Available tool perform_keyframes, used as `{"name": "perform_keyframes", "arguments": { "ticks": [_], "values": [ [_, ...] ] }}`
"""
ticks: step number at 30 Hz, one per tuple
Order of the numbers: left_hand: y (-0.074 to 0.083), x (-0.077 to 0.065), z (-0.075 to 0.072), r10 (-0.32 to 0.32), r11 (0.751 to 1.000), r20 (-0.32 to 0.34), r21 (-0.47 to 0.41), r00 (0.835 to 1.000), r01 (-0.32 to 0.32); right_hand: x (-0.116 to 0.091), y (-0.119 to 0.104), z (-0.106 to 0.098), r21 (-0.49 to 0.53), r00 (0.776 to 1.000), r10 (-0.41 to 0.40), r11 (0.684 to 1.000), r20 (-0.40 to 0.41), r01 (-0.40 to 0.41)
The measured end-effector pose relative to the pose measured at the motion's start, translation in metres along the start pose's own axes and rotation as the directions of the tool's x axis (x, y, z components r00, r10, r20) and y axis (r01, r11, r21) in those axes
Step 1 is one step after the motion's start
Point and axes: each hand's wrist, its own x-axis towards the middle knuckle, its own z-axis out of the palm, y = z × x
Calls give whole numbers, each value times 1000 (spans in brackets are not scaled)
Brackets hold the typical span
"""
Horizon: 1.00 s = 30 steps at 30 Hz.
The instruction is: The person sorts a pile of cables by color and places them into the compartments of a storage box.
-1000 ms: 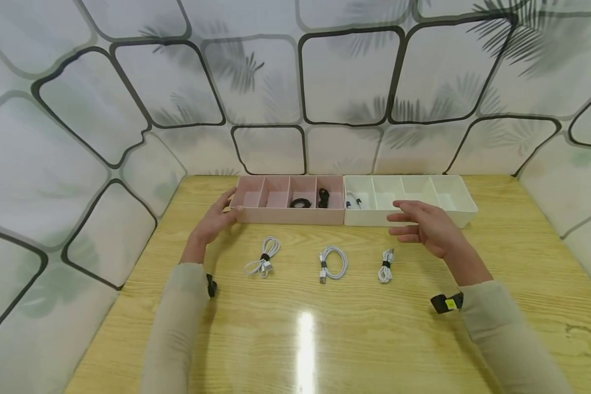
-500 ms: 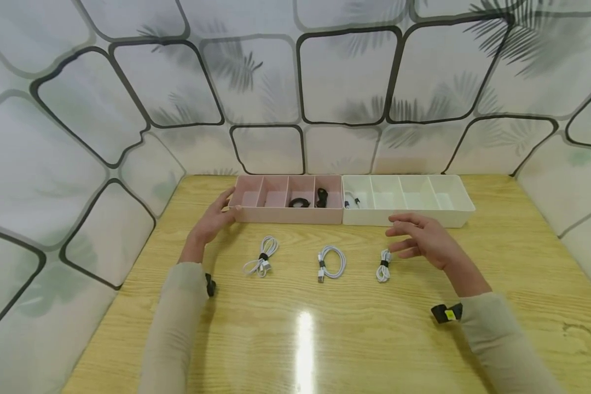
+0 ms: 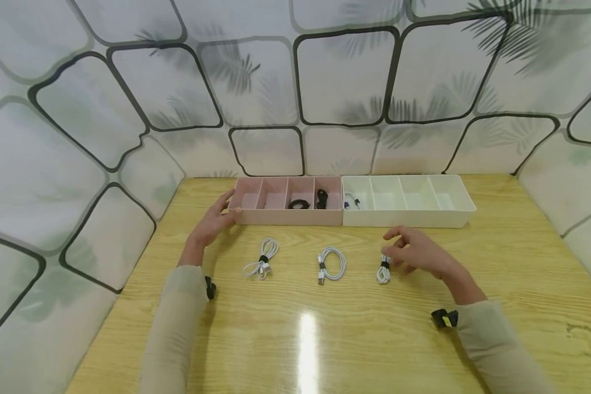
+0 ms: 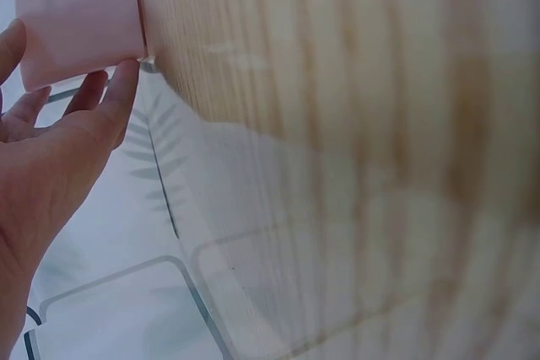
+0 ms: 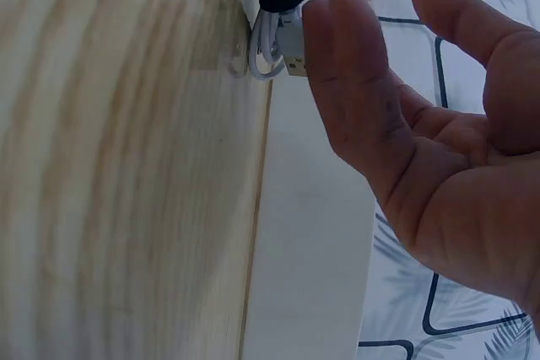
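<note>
My left hand [image 3: 212, 221] rests on the left end of the pink divided box [image 3: 288, 217]; in the left wrist view its fingers are nearly straight against the box's end wall. At the right, my right hand [image 3: 418, 253] hovers over the white cable with a black tie [image 3: 383, 272], covering its far end. In the right wrist view, fingertips sit beside the cable's USB plug [image 5: 293, 46], with thumb apart; whether they touch is unclear. Two more tied white cables lie on the table: a coiled ring [image 3: 343, 265] in the middle and a looser bundle [image 3: 271, 249] at left.
A white divided box [image 3: 404, 219] stands end to end with the pink one, near the patterned backdrop. Black cables [image 3: 322, 198] lie in two pink compartments. A short white cable with dark ends [image 3: 353, 201] is in the leftmost white compartment.
My right hand has come down and nearer me, from in front of the white box to the rightmost white cable, its fingers bending more. My left hand has stayed at the pink box.
</note>
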Motion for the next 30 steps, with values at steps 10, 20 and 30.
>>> {"name": "perform_keyframes", "arguments": {
  "ticks": [10,20,30],
  "values": [
    [26,-13,5,-22,1000,21,-4,1000,22,-1,-1,11,-142,999,44,989,5,-42],
    [-7,4,-2,9,999,7,37,1000,-10,-1,-5,17,-182,995,92,980,25,-86],
    [17,-8,3,-8,1000,26,11,1000,8,3,-7,21,-218,992,120,970,30,-110]
  ]
}}
